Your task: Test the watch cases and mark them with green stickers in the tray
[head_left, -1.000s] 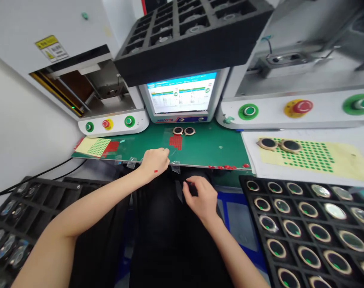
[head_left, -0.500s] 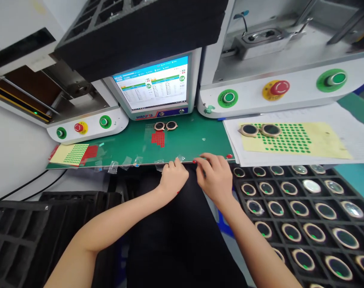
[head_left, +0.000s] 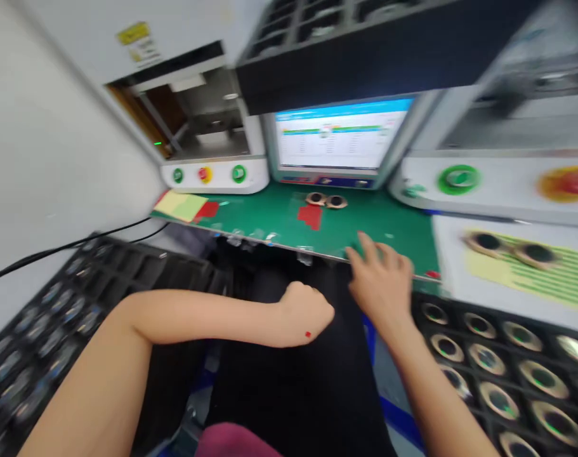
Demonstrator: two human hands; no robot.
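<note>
My left hand (head_left: 306, 315) is curled into a loose fist over my lap, below the front edge of the green mat (head_left: 279, 219); a small red dot sticker sits on its back, and what its fingers hold, if anything, is hidden. My right hand (head_left: 381, 279) reaches over the mat's front edge with the fingers stretched out, holding nothing I can see. Two gold-rimmed round parts (head_left: 325, 200) lie on the mat beside a red sticker patch (head_left: 310, 216). The picture is smeared by motion.
A black tray of round gold-rimmed lenses (head_left: 502, 362) stands at the right and another black tray (head_left: 55, 311) at the left. A screen (head_left: 339, 139) and two machines with green and red buttons (head_left: 207, 173) stand behind. A yellow sheet with green dots (head_left: 545, 270) carries two more rings.
The view swung left and blurred. My left hand dropped from the mat's edge down over my lap. My right hand shifted right along the edge and its fingers spread.
</note>
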